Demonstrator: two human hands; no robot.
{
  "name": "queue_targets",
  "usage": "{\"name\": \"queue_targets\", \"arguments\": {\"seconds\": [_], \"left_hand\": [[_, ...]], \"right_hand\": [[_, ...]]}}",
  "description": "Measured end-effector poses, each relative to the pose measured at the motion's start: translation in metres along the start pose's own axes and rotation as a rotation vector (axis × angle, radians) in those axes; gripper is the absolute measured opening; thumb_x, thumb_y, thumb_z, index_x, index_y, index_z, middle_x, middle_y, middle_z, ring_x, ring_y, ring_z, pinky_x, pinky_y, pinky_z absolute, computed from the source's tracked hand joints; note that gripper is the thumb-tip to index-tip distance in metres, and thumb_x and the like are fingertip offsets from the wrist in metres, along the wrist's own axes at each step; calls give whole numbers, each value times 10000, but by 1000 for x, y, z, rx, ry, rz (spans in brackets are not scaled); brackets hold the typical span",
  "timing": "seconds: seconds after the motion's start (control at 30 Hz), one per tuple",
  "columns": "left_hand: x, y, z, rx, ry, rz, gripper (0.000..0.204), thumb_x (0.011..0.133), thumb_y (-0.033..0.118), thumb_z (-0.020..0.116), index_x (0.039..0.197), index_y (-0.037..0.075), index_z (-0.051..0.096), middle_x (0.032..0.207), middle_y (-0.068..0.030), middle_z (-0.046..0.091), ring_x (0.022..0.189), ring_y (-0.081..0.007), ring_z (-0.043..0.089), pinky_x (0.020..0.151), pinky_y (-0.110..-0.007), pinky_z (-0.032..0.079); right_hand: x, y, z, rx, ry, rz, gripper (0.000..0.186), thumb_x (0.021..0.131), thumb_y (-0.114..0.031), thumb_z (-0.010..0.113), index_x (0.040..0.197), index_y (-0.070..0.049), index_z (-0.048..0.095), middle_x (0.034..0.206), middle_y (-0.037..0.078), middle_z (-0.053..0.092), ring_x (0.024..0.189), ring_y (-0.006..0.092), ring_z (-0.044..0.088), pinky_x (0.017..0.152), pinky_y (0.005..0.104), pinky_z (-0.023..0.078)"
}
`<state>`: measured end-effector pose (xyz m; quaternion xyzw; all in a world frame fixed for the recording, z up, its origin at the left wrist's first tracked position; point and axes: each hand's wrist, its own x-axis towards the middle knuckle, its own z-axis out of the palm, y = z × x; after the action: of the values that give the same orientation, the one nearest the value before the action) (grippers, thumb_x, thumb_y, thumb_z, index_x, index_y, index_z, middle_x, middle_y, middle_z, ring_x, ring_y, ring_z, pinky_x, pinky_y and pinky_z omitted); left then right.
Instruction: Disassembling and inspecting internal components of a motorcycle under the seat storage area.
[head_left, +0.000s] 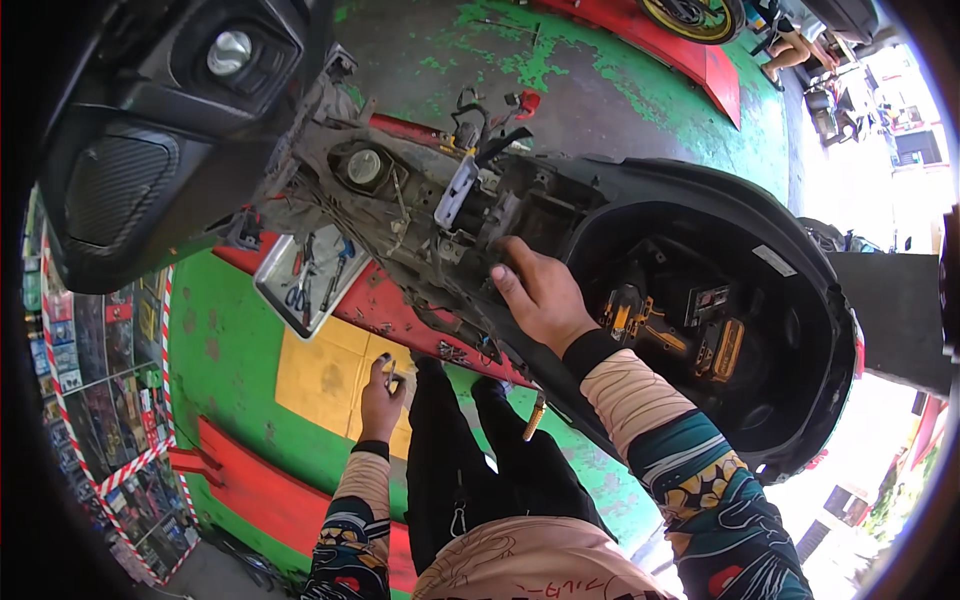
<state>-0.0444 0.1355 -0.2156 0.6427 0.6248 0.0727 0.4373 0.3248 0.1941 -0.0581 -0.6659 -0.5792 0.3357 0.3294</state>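
A partly stripped scooter lies across the view, its bare frame (400,200) exposed ahead of a black under-seat storage bucket (790,380). My right hand (548,300) rests on the frame just in front of the bucket, thumb and index finger apart; its other fingertips are hidden. Beside it, a light grey bracket (457,193) stands among loose wires. My left hand (381,405) is held low, left of my legs, its fingers closed on a small dark piece (385,359) too small to name. Inside the bucket lie a yellow-and-black cordless power tool (628,312) and a yellow-and-black battery pack (728,350).
A metal tray (330,310) with pliers and other hand tools sits below the frame, on a red lift platform (385,305). The black front panel (150,190) fills the upper left. A glass display case (110,400) stands at left. Another person (790,50) is far right.
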Motion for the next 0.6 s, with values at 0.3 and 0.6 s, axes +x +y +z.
{"name": "queue_targets", "arguments": {"seconds": [0.3,0.6], "left_hand": [[-40,-51,-30,-31,158,-71,540,859,70,733,1344,61,496,803,-98,690,598,-226,617,581,-364,477],[-76,-79,-60,-76,166,-159,474,863,69,718,1305,38,548,803,-113,714,666,-193,666,624,-335,517]], "right_hand": [[3,18,9,212,92,80,406,1053,-380,452,1172,-2,542,801,261,600,810,476,587,739,470,468],[-83,4,6,543,204,292,328,1074,-266,479,1192,16,598,924,28,647,862,102,595,790,276,486]]}}
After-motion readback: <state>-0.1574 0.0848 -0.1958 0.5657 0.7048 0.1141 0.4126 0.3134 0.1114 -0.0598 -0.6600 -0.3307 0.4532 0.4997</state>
